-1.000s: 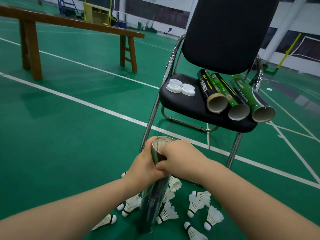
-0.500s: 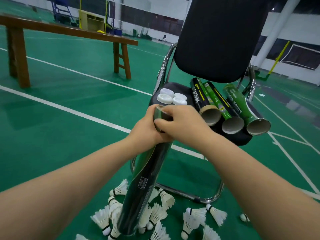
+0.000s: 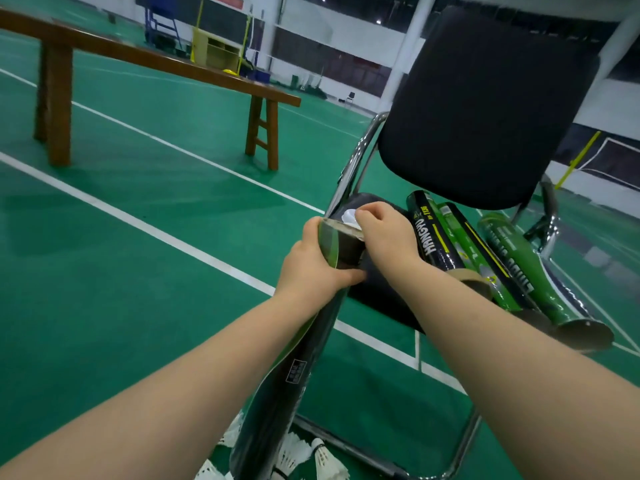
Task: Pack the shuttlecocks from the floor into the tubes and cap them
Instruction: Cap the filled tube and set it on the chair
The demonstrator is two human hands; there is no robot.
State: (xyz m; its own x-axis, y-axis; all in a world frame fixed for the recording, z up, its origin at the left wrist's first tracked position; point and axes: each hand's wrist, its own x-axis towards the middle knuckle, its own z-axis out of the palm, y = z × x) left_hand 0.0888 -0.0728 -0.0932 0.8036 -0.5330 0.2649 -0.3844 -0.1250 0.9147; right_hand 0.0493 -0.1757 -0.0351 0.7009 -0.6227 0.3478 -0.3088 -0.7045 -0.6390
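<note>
My left hand [image 3: 313,266] grips a long dark tube with a green stripe [image 3: 294,368] near its open top end, holding it tilted toward the chair. My right hand [image 3: 384,232] reaches over the tube's mouth onto the chair seat, its fingers curled on a white cap [image 3: 349,216]. Three more open tubes [image 3: 460,244] lie side by side on the black chair seat [image 3: 377,285]. A few white shuttlecocks [image 3: 304,455] lie on the green floor under the tube's lower end.
The black chair's backrest [image 3: 485,109] rises just behind the tubes, and its chrome frame [image 3: 356,157] runs down to the floor. A long wooden bench [image 3: 156,64] stands at the back left. Green court floor with white lines [image 3: 166,233] spreads to the left.
The tube has been raised and tilted toward the chair seat. My right hand left the tube's mouth and reached forward onto the white caps; the view moved closer to the chair.
</note>
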